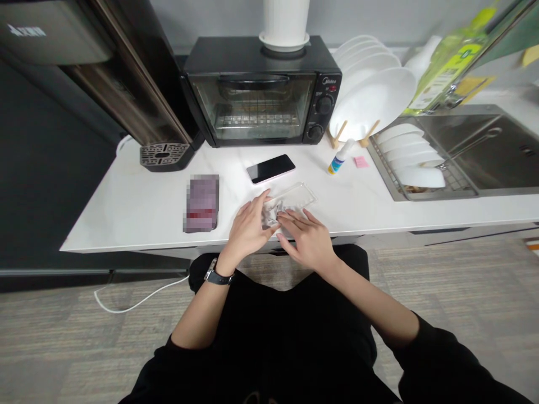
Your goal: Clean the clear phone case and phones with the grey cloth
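Between my hands on the white counter [138,219] lies a transparent plastic phone case [298,197]. A crumpled piece of clear plastic [272,216] sits at its near end. My left hand [247,225], with a black wristwatch, pinches that plastic from the left. My right hand [305,241] lies against it from the right, its fingers extended along the case. Beyond the hands lies a black smartphone [270,169], face up and untouched. To the left is a flat purple package [201,203], its surface pixelated.
A small spray bottle [339,157] and a pink sticky note [361,162] stand to the right. Behind are a black toaster oven [261,92] and stacked white plates [373,95]. A steel sink [475,151] holds a rack of white dishes. The counter's front edge runs just past my hands.
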Motion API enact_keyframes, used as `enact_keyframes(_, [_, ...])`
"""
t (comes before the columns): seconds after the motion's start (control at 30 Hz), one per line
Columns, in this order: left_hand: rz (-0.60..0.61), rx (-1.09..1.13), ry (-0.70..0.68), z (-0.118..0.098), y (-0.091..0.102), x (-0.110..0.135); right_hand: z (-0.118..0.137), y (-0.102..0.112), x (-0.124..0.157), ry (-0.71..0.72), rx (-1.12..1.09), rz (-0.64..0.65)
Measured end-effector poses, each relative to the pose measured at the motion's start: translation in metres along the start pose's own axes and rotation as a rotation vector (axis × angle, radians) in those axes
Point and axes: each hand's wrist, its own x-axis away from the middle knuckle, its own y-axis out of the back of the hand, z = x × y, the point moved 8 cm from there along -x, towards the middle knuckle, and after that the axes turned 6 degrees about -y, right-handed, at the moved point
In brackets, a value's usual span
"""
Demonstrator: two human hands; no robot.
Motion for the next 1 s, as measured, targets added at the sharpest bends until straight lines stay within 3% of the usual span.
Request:
enact_keyframes(0.17, [0.002,-0.01,-0.002,-0.002,-0.001,0.0,-0.051,0.01,-0.004,-0.118,0.143,-0.058])
enact_keyframes(0.23, [0.011,-0.012,-0.005,-0.002,-0.002,-0.001,-0.06,0.006,-0.014,-0.175,0.167,-0.07])
enact_keyframes(0.3, [0.015,-0.014,-0.002,-0.001,-0.002,-0.001,-0.053,-0.003,-0.025,-0.202,0.158,-0.068])
enact_keyframes(0.4, [0.02,-0.014,0.006,0.001,-0.001,-0.001,-0.016,-0.019,-0.036,-0.159,0.108,-0.046])
enact_keyframes(0.47, [0.016,-0.003,-0.009,0.001,-0.001,-0.001,0.011,-0.026,-0.034,-0.076,0.061,0.0])
enact_keyframes(0.53, [0.006,0.02,-0.022,0.002,-0.001,-0.001,0.023,-0.024,-0.024,-0.018,0.001,0.019])
enact_keyframes(0.67, [-0.023,0.04,0.004,0.002,-0.001,-0.001,-0.009,-0.006,-0.007,0.003,-0.034,0.024])
enact_keyframes(0.8, [-0.034,0.014,-0.028,-0.002,-0.001,-0.002,-0.056,0.003,-0.019,-0.158,0.107,-0.023])
enact_keyframes(0.87, [-0.028,0.005,-0.026,-0.002,-0.001,-0.001,-0.049,-0.004,-0.028,-0.155,0.111,-0.005])
enact_keyframes(1.0, [-0.014,0.021,-0.024,0.001,-0.001,-0.001,-0.002,-0.021,-0.024,0.025,-0.02,0.065])
